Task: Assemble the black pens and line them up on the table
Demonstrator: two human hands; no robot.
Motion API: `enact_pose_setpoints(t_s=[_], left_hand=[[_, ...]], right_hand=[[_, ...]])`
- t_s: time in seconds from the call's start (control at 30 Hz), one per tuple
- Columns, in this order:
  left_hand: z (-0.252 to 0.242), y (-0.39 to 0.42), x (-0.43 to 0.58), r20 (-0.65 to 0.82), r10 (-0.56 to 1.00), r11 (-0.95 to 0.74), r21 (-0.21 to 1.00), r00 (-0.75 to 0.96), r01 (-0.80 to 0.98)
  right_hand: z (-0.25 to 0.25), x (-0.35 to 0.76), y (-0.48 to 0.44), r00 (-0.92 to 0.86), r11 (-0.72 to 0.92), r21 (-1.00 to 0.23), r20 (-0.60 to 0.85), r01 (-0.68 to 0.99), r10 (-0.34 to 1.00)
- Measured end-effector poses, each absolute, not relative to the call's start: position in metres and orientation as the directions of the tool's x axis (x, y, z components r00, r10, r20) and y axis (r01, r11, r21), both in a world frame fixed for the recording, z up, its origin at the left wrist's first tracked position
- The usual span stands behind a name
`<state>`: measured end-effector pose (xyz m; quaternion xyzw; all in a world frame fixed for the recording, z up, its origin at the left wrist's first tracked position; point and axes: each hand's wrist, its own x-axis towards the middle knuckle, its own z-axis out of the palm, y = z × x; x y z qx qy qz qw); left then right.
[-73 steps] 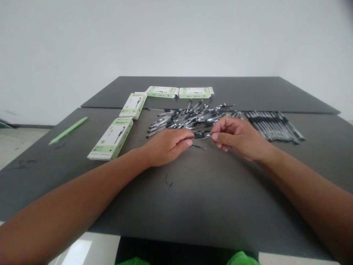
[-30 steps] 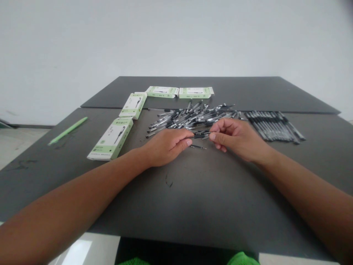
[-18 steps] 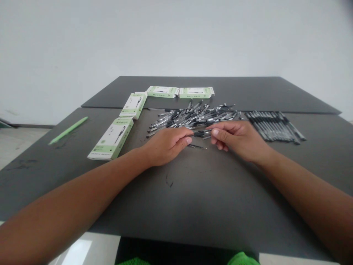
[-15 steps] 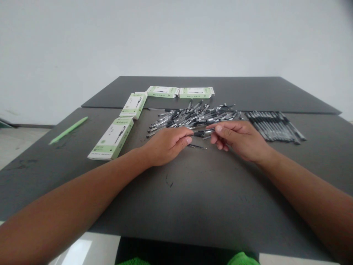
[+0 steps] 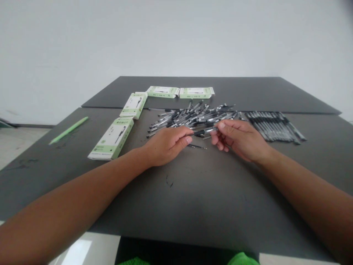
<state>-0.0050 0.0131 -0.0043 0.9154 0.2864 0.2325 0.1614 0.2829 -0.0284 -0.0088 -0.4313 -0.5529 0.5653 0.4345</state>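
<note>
My left hand (image 5: 165, 145) and my right hand (image 5: 239, 139) hold one black and clear pen (image 5: 202, 132) between them, just above the dark table (image 5: 193, 191). The left fingertips pinch its left end; the right thumb and fingers grip its right end. A thin loose refill (image 5: 197, 147) lies on the table under the pen. Right behind my hands is a loose heap of pens (image 5: 193, 115). To the right of the heap, a neat row of pens (image 5: 274, 125) lies side by side.
Several green and white pen boxes lie at the left and back: the nearest box (image 5: 111, 138), one behind it (image 5: 134, 105), and two at the rear (image 5: 162, 91) (image 5: 196, 92). A green pen (image 5: 68, 130) lies near the table's left edge.
My right hand has slid a little to the right along the pen, and its thumb has moved up onto it. The left hand has stayed put.
</note>
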Motion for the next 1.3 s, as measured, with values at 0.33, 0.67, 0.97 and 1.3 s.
enact_pose_setpoints(t_s=[0.33, 0.67, 0.97, 1.3], left_hand=[[-0.0037, 0.0113, -0.0049, 0.347, 0.607, -0.778, 0.442, 0.715, 0.446], [-0.0055, 0.0126, -0.0061, 0.371, 0.601, -0.785, 0.442, 0.708, 0.435], [-0.0051, 0.0125, -0.0075, 0.423, 0.558, -0.817, 0.431, 0.714, 0.383], [-0.0047, 0.0122, -0.0074, 0.484, 0.495, -0.863, 0.372, 0.722, 0.342]], right_hand=[[-0.0043, 0.2796, -0.0308, -0.284, -0.078, -0.995, -0.057, -0.061, 0.957], [-0.0063, 0.2788, -0.0302, -0.45, -0.132, -0.988, -0.084, -0.077, 0.889], [-0.0047, 0.2771, -0.0332, -0.517, -0.116, -0.992, -0.077, -0.044, 0.853], [-0.0028, 0.2789, -0.0345, -0.579, -0.117, -0.993, -0.099, 0.005, 0.809]])
